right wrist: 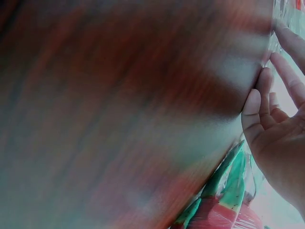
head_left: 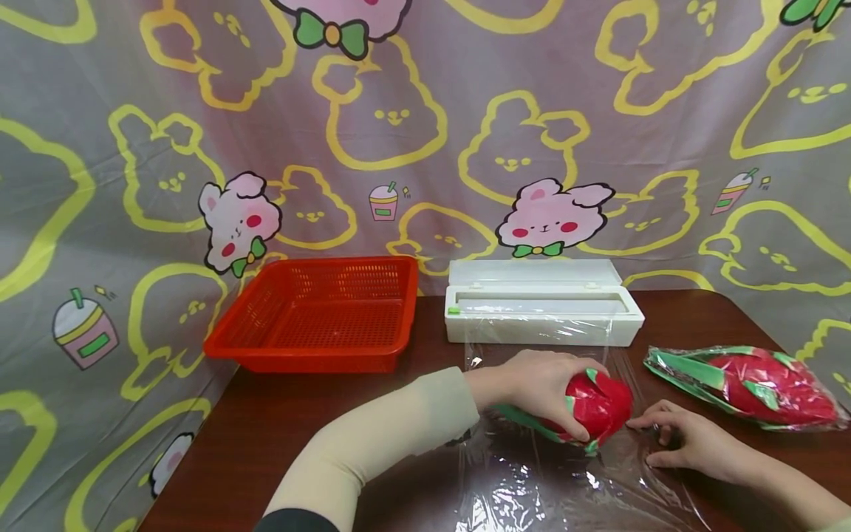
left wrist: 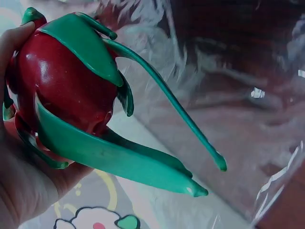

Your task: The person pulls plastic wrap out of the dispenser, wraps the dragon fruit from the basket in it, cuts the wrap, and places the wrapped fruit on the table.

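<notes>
My left hand [head_left: 541, 384] grips a red dragon fruit [head_left: 601, 403] with green leaf tips, fingers round its far side and thumb in front. Long green scales trail from the fruit [left wrist: 66, 71] in the left wrist view. Beneath it a sheet of clear cling film [head_left: 508, 488] spreads over the table, running out from a white film dispenser [head_left: 545, 332]. Close to the right of the fruit, my right hand [head_left: 694, 443] rests its fingertips at the film's right side, the fingers apart and loosely bent in the right wrist view.
A second dragon fruit [head_left: 764, 384], wrapped in film, lies at the right of the dark wooden table [head_left: 372, 428]. At the back left stands a red plastic basket [head_left: 306, 362]. The dispenser's lid [head_left: 532, 273] is raised, and a patterned curtain [head_left: 439, 89] hangs behind.
</notes>
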### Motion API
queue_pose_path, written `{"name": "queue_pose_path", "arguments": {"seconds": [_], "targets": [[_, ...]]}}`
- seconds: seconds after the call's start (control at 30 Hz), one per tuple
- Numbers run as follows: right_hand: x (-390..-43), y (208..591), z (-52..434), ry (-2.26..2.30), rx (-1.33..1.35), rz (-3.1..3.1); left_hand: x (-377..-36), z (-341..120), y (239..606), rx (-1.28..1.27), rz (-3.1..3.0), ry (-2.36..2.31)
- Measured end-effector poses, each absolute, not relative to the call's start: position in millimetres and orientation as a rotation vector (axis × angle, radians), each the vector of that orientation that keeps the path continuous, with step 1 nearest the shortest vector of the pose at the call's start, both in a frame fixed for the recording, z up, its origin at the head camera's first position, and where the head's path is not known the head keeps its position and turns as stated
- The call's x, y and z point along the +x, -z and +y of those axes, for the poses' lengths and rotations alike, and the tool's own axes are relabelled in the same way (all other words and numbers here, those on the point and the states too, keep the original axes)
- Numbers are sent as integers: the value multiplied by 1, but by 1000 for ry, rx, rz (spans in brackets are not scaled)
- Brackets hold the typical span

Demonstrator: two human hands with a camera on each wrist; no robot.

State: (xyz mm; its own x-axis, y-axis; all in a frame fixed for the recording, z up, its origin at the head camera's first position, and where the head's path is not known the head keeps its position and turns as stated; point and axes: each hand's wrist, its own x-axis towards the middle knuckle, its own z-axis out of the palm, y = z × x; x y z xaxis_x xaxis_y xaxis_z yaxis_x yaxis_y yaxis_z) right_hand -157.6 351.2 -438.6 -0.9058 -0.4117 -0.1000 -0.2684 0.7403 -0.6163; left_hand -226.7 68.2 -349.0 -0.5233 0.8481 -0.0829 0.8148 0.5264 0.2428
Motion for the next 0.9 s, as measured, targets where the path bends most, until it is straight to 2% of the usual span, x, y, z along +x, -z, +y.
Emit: {"name": "queue_pose_path", "arguments": {"seconds": [0.2,0.4,0.9], "targets": [[-159,439,352,906,-515,2703,-225,74,363,1421,2572,-184],[-157,443,352,915,-600,2743,-229,74,374,1399,2598,-174],[-150,434,351,839,-612,2761,-236,65,387,1307,2663,-267]]}}
